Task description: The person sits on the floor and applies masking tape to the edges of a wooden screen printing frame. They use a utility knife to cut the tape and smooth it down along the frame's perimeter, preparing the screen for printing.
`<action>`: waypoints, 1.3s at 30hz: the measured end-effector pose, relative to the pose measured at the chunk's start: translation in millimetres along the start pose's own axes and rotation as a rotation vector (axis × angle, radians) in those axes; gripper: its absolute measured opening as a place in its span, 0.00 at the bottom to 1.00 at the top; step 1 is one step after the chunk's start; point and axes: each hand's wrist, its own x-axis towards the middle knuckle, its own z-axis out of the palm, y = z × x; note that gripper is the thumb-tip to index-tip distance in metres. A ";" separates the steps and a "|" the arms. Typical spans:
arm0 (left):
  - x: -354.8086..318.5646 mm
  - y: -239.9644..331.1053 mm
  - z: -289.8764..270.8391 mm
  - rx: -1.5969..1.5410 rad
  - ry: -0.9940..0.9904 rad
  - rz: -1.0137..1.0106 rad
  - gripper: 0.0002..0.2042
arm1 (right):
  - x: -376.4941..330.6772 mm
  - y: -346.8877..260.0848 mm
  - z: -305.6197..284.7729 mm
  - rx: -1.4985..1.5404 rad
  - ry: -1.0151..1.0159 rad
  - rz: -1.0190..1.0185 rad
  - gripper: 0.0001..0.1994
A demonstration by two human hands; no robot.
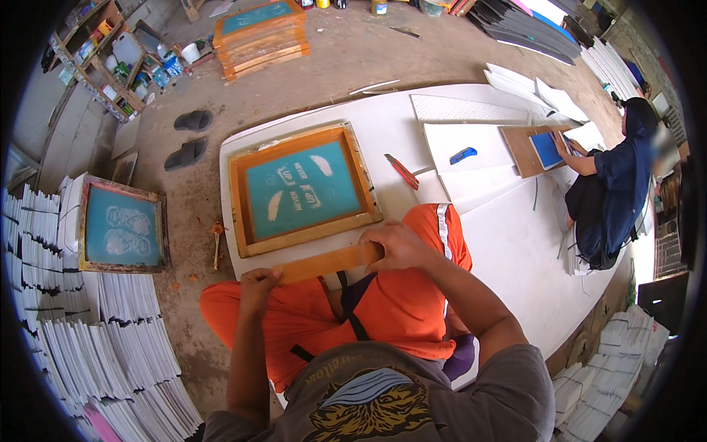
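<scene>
Squeegee [329, 262] | both hands' grip closed on its ends | screen frame [301, 188] just beyond, cutter [401, 172] near

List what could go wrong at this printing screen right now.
1. The wooden squeegee, gripped by the left hand and right hand, hangs over the lap and could smear the orange trousers.
2. The red utility knife lies beside the wood-framed screen, within reach of an elbow.
</scene>
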 end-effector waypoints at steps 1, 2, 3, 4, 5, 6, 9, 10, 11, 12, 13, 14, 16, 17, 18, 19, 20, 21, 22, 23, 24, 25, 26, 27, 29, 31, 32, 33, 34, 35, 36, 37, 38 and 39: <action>1.3 3.0 -3.0 0.022 0.007 0.020 0.09 | 0.0 6.1 -6.2 -0.087 -0.033 0.028 0.31; 0.6 6.5 -5.9 0.025 0.026 0.005 0.09 | -3.4 15.2 -16.1 -0.173 -0.066 0.056 0.31; -1.4 16.6 -6.3 0.026 0.044 -0.008 0.09 | -4.0 20.5 -26.5 -0.263 -0.099 0.085 0.30; -1.0 22.7 -6.7 0.028 0.062 -0.021 0.10 | -3.1 23.5 -32.3 -0.253 -0.054 0.062 0.31; 4.1 21.2 -8.3 0.032 0.069 0.006 0.10 | -2.1 25.3 -37.6 -0.242 -0.009 0.039 0.31; 9.3 17.6 -10.7 0.035 0.076 0.033 0.10 | -1.2 26.2 -43.5 -0.232 0.035 0.017 0.31; 24.6 22.2 -8.3 0.058 0.059 0.045 0.10 | 3.1 61.6 -50.1 -0.304 0.061 -0.075 0.35; 28.9 25.6 -6.5 0.067 0.052 0.040 0.10 | 3.1 67.3 -51.2 -0.334 0.039 -0.051 0.36; 32.1 26.3 -3.7 0.040 0.039 0.044 0.10 | 0.4 73.2 -55.7 -0.371 -0.003 -0.008 0.36; 35.5 26.2 -1.8 0.016 0.028 0.048 0.10 | -0.1 76.3 -61.4 -0.406 -0.042 0.033 0.36; 39.5 25.2 -0.3 -0.008 0.017 0.053 0.10 | 1.2 78.9 -66.2 -0.440 -0.082 0.075 0.35; 46.4 21.1 -1.1 -0.015 0.016 0.050 0.11 | 5.5 82.7 -68.9 -0.454 -0.088 0.074 0.35; 59.5 9.2 -1.3 -0.028 0.011 0.035 0.12 | 11.9 94.5 -67.8 -0.478 -0.106 0.078 0.35; 65.8 2.6 0.5 -0.058 0.035 0.032 0.12 | 15.0 99.7 -65.7 -0.448 -0.035 0.075 0.35; 72.5 0.1 5.2 -0.087 0.056 0.028 0.12 | 17.1 105.8 -62.3 -0.419 0.036 0.074 0.35; 78.7 -2.0 9.4 -0.116 0.078 0.025 0.13 | 18.4 112.0 -59.8 -0.390 0.108 0.073 0.35; 84.9 -5.0 10.8 -0.103 0.073 0.026 0.12 | 18.9 118.5 -58.2 -0.376 0.085 0.119 0.34; 89.8 -5.8 9.6 -0.088 0.074 0.027 0.11 | 21.3 123.4 -56.5 -0.357 0.061 0.162 0.34; 94.3 -6.1 7.1 -0.073 0.074 0.029 0.10 | 23.0 128.2 -55.9 -0.339 0.036 0.203 0.33; 98.7 -5.6 3.2 -0.055 0.066 0.045 0.11 | 24.2 133.0 -55.9 -0.357 0.009 0.213 0.33; 100.8 -0.2 0.1 -0.036 0.057 0.059 0.11 | 26.0 135.0 -55.7 -0.373 -0.019 0.223 0.32; 102.1 4.7 -1.6 -0.016 0.048 0.073 0.12 | 27.1 136.8 -56.0 -0.388 -0.047 0.234 0.32; 102.9 8.0 -2.2 -0.037 0.053 0.074 0.11 | 27.1 138.6 -57.2 -0.426 -0.067 0.232 0.31; 103.9 11.4 -3.7 -0.056 0.059 0.078 0.11 | 28.5 137.8 -59.6 -0.463 -0.086 0.228 0.31; 107.6 13.9 -2.6 -0.080 0.083 0.061 0.11 | 31.8 141.4 -60.2 -0.514 -0.114 0.229 0.31; 113.0 9.9 1.6 -0.090 0.117 0.020 0.11 | 33.7 150.4 -55.7 -0.545 -0.136 0.240 0.31; 117.3 1.7 -1.0 -0.045 0.090 0.004 0.11 | 31.2 153.7 -52.8 -0.481 -0.106 0.304 0.31; 121.2 -11.1 -12.1 0.001 0.075 -0.010 0.11 | 32.5 156.4 -46.7 -0.412 -0.076 0.357 0.31; 124.6 -19.8 -14.9 0.046 0.051 -0.023 0.11 | 30.4 161.2 -43.1 -0.348 -0.045 0.417 0.32; 127.7 -29.4 -16.0 0.041 0.064 -0.033 0.11 | 28.0 166.1 -40.5 -0.362 -0.075 0.396 0.32; 128.5 -36.7 -14.6 0.037 0.075 -0.047 0.11 | 23.6 169.0 -38.8 -0.374 -0.107 0.378 0.32; 129.7 -43.2 -14.0 0.033 0.085 -0.060 0.12 | 21.0 172.2 -37.3 -0.387 -0.139 0.359 0.32; 131.4 -48.9 -14.1 0.044 0.068 -0.042 0.12 | 20.6 176.0 -36.0 -0.428 -0.176 0.356 0.32; 131.1 -53.2 -13.6 0.054 0.050 -0.028 0.12 | 22.2 173.3 -36.6 -0.468 -0.216 0.352 0.32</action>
